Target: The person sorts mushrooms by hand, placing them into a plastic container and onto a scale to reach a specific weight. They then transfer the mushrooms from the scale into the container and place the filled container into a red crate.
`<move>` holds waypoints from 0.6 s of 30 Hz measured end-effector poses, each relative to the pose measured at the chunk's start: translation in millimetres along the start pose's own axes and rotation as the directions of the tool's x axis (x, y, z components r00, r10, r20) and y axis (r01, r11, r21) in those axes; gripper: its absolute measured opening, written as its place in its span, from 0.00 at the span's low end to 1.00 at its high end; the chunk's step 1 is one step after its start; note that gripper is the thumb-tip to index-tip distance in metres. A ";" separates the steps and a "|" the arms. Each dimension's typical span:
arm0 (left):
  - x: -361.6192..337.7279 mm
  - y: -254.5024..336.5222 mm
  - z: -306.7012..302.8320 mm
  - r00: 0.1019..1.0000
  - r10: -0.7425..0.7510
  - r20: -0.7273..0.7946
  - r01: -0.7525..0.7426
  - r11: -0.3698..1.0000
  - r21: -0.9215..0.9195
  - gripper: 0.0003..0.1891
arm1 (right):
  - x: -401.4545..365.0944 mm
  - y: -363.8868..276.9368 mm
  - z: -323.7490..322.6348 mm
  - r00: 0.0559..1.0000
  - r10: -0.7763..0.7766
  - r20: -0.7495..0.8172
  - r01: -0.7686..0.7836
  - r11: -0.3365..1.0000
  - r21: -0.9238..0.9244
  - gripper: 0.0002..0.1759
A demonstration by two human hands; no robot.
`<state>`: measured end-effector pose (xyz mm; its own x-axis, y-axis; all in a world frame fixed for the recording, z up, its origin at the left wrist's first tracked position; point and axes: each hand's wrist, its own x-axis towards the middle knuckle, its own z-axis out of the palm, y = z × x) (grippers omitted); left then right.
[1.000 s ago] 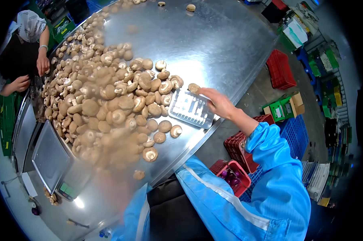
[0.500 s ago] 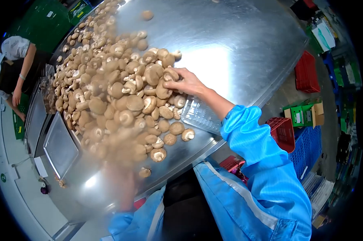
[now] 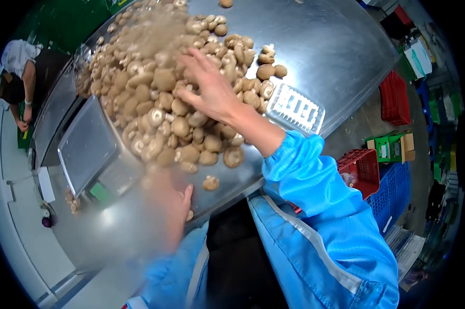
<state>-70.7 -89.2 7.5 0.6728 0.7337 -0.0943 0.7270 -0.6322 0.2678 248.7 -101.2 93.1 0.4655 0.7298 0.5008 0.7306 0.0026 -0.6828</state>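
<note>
Steel table (image 3: 325, 46), packing floor, watched from the wearer's side.

- Near edge: left hand (image 3: 174, 206) at the table's lip, badly blurred. Cannot tell whether it is closed on anything. One stray mushroom (image 3: 210, 183) lies apart from the pile, just beyond it.
- Left edge: weighing scale (image 3: 85, 144), pan bare, butted against the heap.
- Middle: heap of shiitake mushrooms (image 3: 163, 80) runs from the near-middle of the table to the far left corner. Right hand (image 3: 212, 92) lies palm down on its right flank, fingers (image 3: 191, 59) splayed wide and not closed on any one cap. What sits under the palm is hidden.
- Right edge: clear plastic tray (image 3: 296, 109), nothing in it, just beside the heap's loose fringe.
- Beyond the right edge: red crate (image 3: 364, 167) on the floor.
- Far left corner: a co-worker (image 3: 23, 62) bent at a separate spot, hands well apart from this pile.

Judgement on the handling: caps bruise and stems snap easily, so a light touch suits better than a pressing palm. Taking from the loose fringe nearest the tray would avoid toppling the stack. Curl the fingers under a cap rather than pinching its rim. The steel looks slick, so strays near the near edge could roll off.
</note>
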 end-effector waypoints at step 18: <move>-29.7 -89.6 -9.2 0.884 0.412 0.221 -0.341 0.892 -0.297 0.66 | -243.7 -116.6 71.1 0.790 0.347 0.506 -0.345 0.933 -0.103 0.50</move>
<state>-157.1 -52.1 -4.9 0.9244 0.3335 -0.1851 0.3784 -0.7400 0.5561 14.5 -230.7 12.8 0.3688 0.9229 -0.1105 0.5727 -0.3192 -0.7551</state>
